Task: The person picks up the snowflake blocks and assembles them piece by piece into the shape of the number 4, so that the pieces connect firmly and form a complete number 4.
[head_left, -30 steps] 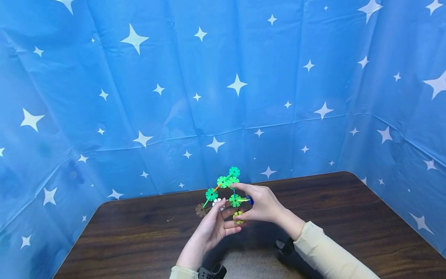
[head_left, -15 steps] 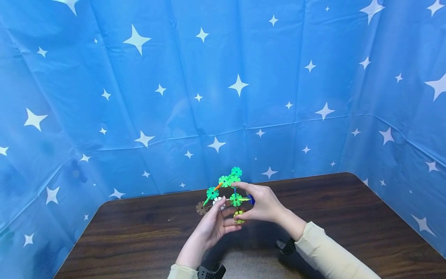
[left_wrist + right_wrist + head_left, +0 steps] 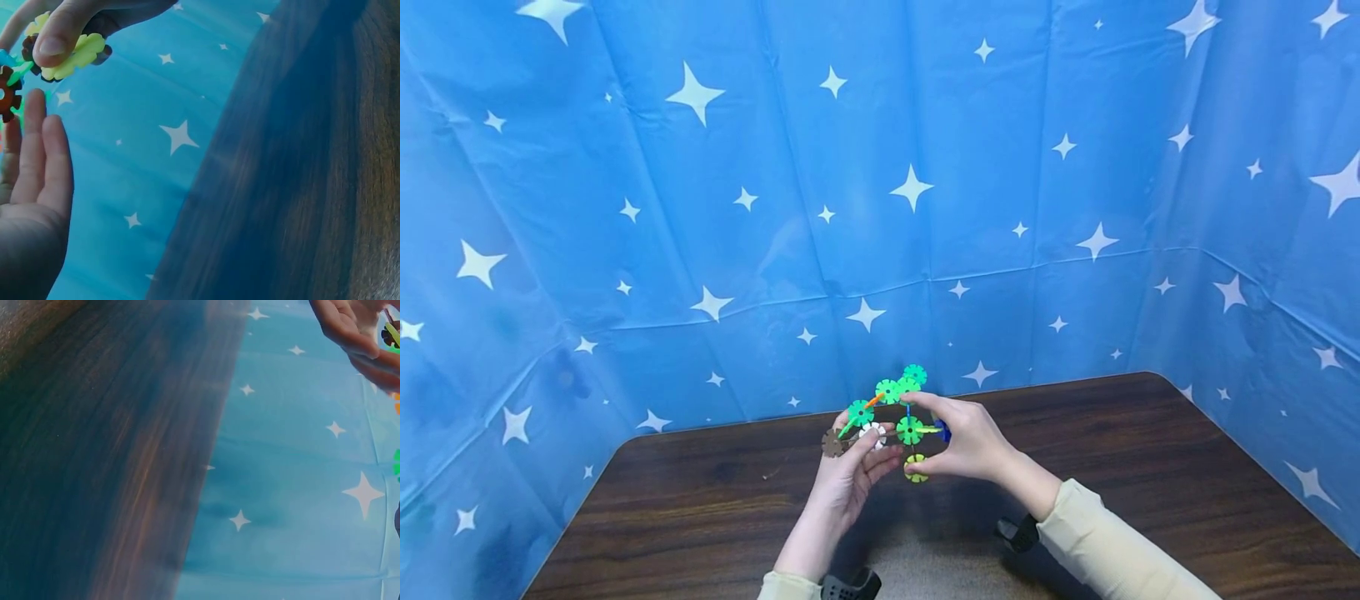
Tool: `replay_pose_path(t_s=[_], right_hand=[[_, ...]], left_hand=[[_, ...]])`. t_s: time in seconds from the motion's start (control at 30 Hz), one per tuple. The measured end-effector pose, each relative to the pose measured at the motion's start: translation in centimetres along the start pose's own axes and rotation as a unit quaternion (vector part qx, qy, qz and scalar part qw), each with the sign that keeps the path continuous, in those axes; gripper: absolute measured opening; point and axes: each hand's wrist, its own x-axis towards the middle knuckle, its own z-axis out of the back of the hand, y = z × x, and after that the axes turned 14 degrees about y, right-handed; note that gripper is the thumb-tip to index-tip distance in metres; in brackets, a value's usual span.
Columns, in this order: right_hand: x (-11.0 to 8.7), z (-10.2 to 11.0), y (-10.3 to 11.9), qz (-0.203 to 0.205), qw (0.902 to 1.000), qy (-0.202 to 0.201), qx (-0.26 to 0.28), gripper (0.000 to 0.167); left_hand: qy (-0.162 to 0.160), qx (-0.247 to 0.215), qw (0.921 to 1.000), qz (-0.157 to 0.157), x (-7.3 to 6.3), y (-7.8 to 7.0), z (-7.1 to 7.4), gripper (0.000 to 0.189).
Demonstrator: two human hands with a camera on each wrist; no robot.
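Observation:
A model of interlocking notched plastic discs [image 3: 910, 431], in green, white, brown, yellow and blue, is held up above the table between both hands. My left hand [image 3: 844, 487] holds its left side, the thumb over the white disc [image 3: 872, 437] and a finger behind the teal and brown discs. My right hand [image 3: 973, 437] grips the right side, with the index finger at an upper green disc and the thumb on the yellow disc [image 3: 917, 476]. In the left wrist view, the right thumb presses the yellow disc [image 3: 81, 55]. The blue disc is mostly covered by the right hand.
A dark wood-grain table [image 3: 715, 500] lies below, its far edge meeting a blue curtain [image 3: 790, 208] with white stars. Black bands [image 3: 1018, 533] sit near both wrists, below the light sleeves [image 3: 1112, 542].
My left hand has shifted up and around the model's left side; a finger now shows behind the teal disc. The right hand keeps its hold, nearly still.

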Motion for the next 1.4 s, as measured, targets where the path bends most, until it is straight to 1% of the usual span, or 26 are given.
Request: replay_pose_path(t_s=[0.07, 0.17, 0.23, 0.27, 0.33, 0.43, 0.53, 0.63, 0.73, 0.83, 0.9, 1.0, 1.1, 1.23, 1.27, 1.3, 1.4], right_hand=[[0.0, 0.2, 0.0, -0.003, 1.0000, -0.003, -0.003, 0.091], [-0.1, 0.4, -0.1, -0.004, 1.0000, -0.004, -0.006, 0.091], [-0.1, 0.5, -0.2, -0.005, 1.0000, -0.003, -0.007, 0.091], [-0.2, 0.5, -0.2, -0.006, 0.9999, -0.003, -0.007, 0.091], [-0.2, 0.6, -0.3, -0.010, 0.9999, -0.001, -0.009, 0.090], [-0.3, 0.8, -0.4, -0.015, 0.9998, 0.002, -0.011, 0.090], [-0.3, 1.0, -0.4, -0.016, 0.9997, 0.006, -0.016, 0.090], [-0.3, 1.1, -0.5, -0.017, 0.9997, 0.010, -0.017, 0.090], [-0.4, 1.1, -0.6, -0.022, 0.9995, 0.016, -0.014, 0.090], [-0.4, 1.0, -0.8, -0.034, 0.9991, 0.023, -0.009, 0.089], [-0.4, 0.8, -0.9, -0.046, 0.9985, 0.029, -0.005, 0.089], [-0.3, 0.4, -0.9, -0.070, 0.9967, 0.041, 0.002, 0.089], [-0.2, 0.0, -0.9, -0.102, 0.9933, 0.052, 0.014, 0.089], [0.0, -0.5, -1.0, -0.149, 0.9853, 0.075, 0.039, 0.088], [0.0, -0.6, -1.1, -0.160, 0.9828, 0.080, 0.046, 0.088], [0.1, -0.8, -1.1, -0.170, 0.9803, 0.085, 0.055, 0.087], [0.3, -1.5, -1.4, -0.199, 0.9726, 0.090, 0.080, 0.086]], left_hand=[[0.010, -0.007, 0.9998, -0.014, 0.0, -0.2, 0.2, 0.046], [0.036, -0.006, 0.9990, -0.026, -0.3, -0.6, 0.6, 0.036], [0.053, 0.000, 0.9981, -0.031, -0.4, -0.9, 0.8, 0.030], [0.056, 0.004, 0.9980, -0.030, -0.5, -1.1, 1.0, 0.028], [0.058, 0.015, 0.9979, -0.025, -0.6, -1.5, 1.3, 0.027], [0.045, 0.047, 0.9979, -0.006, -0.9, -2.1, 1.8, 0.030], [0.032, 0.103, 0.9940, 0.023, -1.1, -2.8, 2.4, 0.034], [0.031, 0.167, 0.9840, 0.055, -1.2, -3.5, 3.0, 0.039], [0.033, 0.234, 0.9683, 0.079, -1.2, -4.1, 3.6, 0.041], [0.035, 0.292, 0.9515, 0.091, -1.1, -4.6, 3.9, 0.039], [0.036, 0.318, 0.9426, 0.095, -1.1, -4.8, 4.0, 0.038], [0.031, 0.336, 0.9364, 0.097, -1.1, -5.0, 4.1, 0.038], [0.009, 0.341, 0.9345, 0.101, -1.0, -4.9, 4.2, 0.037], [-0.029, 0.347, 0.9320, 0.101, -0.6, -4.6, 4.3, 0.035], [-0.040, 0.343, 0.9330, 0.101, -0.5, -4.5, 4.3, 0.034], [-0.050, 0.335, 0.9356, 0.099, -0.4, -4.3, 4.3, 0.033], [-0.080, 0.298, 0.9464, 0.094, -0.1, -3.8, 4.5, 0.032]])
